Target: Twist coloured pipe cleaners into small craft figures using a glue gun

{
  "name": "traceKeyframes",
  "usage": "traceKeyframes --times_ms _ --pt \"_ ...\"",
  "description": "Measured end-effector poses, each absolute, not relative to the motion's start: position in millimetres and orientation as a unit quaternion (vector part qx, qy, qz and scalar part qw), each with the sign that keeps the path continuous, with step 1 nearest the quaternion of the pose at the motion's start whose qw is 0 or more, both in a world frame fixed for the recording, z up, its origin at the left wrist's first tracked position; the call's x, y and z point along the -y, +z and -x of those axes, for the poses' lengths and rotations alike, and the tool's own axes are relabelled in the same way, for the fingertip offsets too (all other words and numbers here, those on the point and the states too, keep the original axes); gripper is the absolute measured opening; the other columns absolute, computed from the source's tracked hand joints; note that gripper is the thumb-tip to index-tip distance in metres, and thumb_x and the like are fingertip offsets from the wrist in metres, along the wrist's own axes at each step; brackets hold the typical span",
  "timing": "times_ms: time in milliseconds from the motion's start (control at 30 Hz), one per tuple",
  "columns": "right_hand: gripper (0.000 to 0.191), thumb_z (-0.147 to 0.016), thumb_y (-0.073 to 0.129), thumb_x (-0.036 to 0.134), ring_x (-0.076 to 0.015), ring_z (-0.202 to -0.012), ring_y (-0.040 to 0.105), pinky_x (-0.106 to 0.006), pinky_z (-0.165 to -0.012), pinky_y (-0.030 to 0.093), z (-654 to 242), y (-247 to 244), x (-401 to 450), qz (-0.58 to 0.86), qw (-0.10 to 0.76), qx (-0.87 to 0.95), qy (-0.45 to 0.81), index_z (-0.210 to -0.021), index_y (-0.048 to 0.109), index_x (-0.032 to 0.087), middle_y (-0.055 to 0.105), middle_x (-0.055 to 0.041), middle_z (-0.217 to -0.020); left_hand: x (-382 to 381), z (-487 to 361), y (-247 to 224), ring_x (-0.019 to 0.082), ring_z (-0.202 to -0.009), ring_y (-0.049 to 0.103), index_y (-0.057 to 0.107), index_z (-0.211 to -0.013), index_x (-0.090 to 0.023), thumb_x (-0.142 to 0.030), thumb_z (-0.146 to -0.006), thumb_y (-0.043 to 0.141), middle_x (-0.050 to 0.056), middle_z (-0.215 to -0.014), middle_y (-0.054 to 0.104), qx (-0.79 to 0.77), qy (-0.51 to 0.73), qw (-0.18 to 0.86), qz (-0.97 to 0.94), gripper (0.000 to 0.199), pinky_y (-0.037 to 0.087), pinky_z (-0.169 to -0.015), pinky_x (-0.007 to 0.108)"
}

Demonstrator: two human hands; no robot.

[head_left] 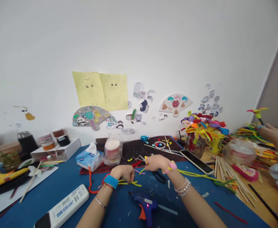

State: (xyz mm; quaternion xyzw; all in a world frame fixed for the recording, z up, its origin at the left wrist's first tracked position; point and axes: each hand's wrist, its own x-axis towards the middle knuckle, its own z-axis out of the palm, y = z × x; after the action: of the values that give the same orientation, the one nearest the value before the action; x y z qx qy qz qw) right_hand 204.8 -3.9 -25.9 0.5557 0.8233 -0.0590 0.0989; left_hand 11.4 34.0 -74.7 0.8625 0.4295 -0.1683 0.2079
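My left hand [126,173] is closed, fingers bent downward over yellow pipe cleaners [136,183] on the blue mat. Whatever lies between its fingertips is hidden. To the right, my right hand [156,162] pinches a short yellow pipe cleaner [142,171], which hangs below its fingertips. Behind that hand lie scissors [159,177], partly covered, with a red pipe cleaner [137,163] beside them. A blue glue gun [148,202], its red light on, rests between my forearms. Left of my left wrist, an orange pipe cleaner [90,182] curves over the mat.
A tissue pack [89,161], a wrapped cup [112,152] and a phone [197,161] line the mat's back. A white boxy device [65,207] lies front left. Wooden sticks [232,179] are at right, near another person's hand [275,136] holding a pipe-cleaner piece [258,113].
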Motion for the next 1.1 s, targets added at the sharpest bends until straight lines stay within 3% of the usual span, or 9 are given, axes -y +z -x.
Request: traceKeyframes --times_ms 167,433,500,633,733,833,967,1100 --pt "0.037 -0.075 0.051 0.044 -0.0302 -0.080 0.065 -0.033 -0.062 0.046 -204.0 -28.6 2.2 -0.546 0.083 -0.832 -0.052 -0.091 0.068 0.015 0.069 -0.0145 -0.088 -27.7 -13.6 -71.8 0.012 -0.054 0.051 0.068 -0.072 -0.017 -0.017 -0.053 0.061 -0.001 -0.066 0.064 -0.447 -0.132 0.191 -0.864 0.020 0.039 -0.049 0.021" --pt "0.032 -0.082 0.047 0.042 -0.0209 -0.080 0.062 -0.030 -0.078 0.041 -182.0 -26.6 12.9 -0.452 0.000 -0.888 -0.083 -0.090 0.065 0.017 0.068 -0.0071 -0.084 -19.4 -12.6 -54.9 0.012 -0.049 0.054 0.062 -0.073 -0.015 -0.021 -0.069 0.051 0.000 -0.057 0.061 -0.437 -0.039 0.189 -0.878 0.013 0.039 -0.049 0.020" --pt "0.031 -0.086 0.043 0.040 -0.0185 -0.077 0.061 -0.028 -0.078 0.040 -175.3 -28.8 13.1 -0.449 -0.030 -0.889 -0.088 -0.090 0.063 0.016 0.067 -0.0063 -0.083 -18.6 -12.5 -45.9 0.014 -0.056 0.055 0.061 -0.075 -0.013 -0.020 -0.071 0.052 0.002 -0.063 0.062 -0.437 0.014 0.153 -0.886 0.012 0.039 -0.053 0.020" --pt "0.038 -0.093 0.029 0.036 -0.0122 -0.066 0.058 -0.021 -0.062 0.039 -170.6 -30.4 6.5 -0.457 -0.071 -0.880 -0.110 -0.090 0.060 0.014 0.066 -0.0050 -0.081 -16.3 -13.9 -26.4 0.015 -0.071 0.056 0.060 -0.080 -0.013 -0.014 -0.073 0.049 0.004 -0.078 0.064 -0.436 0.098 0.090 -0.890 0.014 0.040 -0.064 0.021" --pt "0.035 -0.095 0.024 0.026 -0.0111 -0.071 0.057 -0.019 -0.061 0.037 -173.6 -27.7 1.2 -0.468 -0.093 -0.873 -0.104 -0.093 0.057 0.014 0.065 -0.0055 -0.087 -9.3 -16.8 -16.0 0.015 -0.081 0.057 0.060 -0.088 -0.015 -0.012 -0.078 0.041 0.005 -0.091 0.064 -0.435 0.125 0.061 -0.890 0.022 0.040 -0.073 0.021" --pt "0.032 -0.093 0.025 0.021 -0.0139 -0.075 0.057 -0.021 -0.061 0.036 -179.3 -25.3 -0.5 -0.497 -0.094 -0.859 -0.080 -0.098 0.055 0.012 0.064 -0.0097 -0.092 3.4 -21.3 -12.7 0.019 -0.088 0.058 0.056 -0.098 -0.014 -0.014 -0.080 0.041 0.010 -0.101 0.062 -0.454 0.115 0.039 -0.883 0.024 0.042 -0.075 0.025" --pt "0.026 -0.088 0.036 0.020 -0.0164 -0.070 0.057 -0.023 -0.059 0.034 -190.2 -21.8 0.3 -0.518 -0.045 -0.852 -0.069 -0.091 0.060 0.012 0.064 -0.0105 -0.084 23.9 -26.6 -12.4 0.026 -0.087 0.061 0.048 -0.110 -0.012 -0.027 -0.077 0.056 0.014 -0.103 0.062 -0.470 0.042 0.034 -0.881 0.038 0.045 -0.070 0.030" --pt "0.026 -0.087 0.040 0.022 -0.0155 -0.072 0.057 -0.022 -0.062 0.035 -204.8 -12.1 1.1 -0.506 0.000 -0.859 -0.077 -0.089 0.064 0.012 0.065 -0.0092 -0.084 42.4 -30.2 -6.1 0.031 -0.085 0.064 0.053 -0.106 -0.012 -0.035 -0.072 0.066 0.015 -0.096 0.066 -0.461 -0.032 0.028 -0.886 0.043 0.047 -0.067 0.034"
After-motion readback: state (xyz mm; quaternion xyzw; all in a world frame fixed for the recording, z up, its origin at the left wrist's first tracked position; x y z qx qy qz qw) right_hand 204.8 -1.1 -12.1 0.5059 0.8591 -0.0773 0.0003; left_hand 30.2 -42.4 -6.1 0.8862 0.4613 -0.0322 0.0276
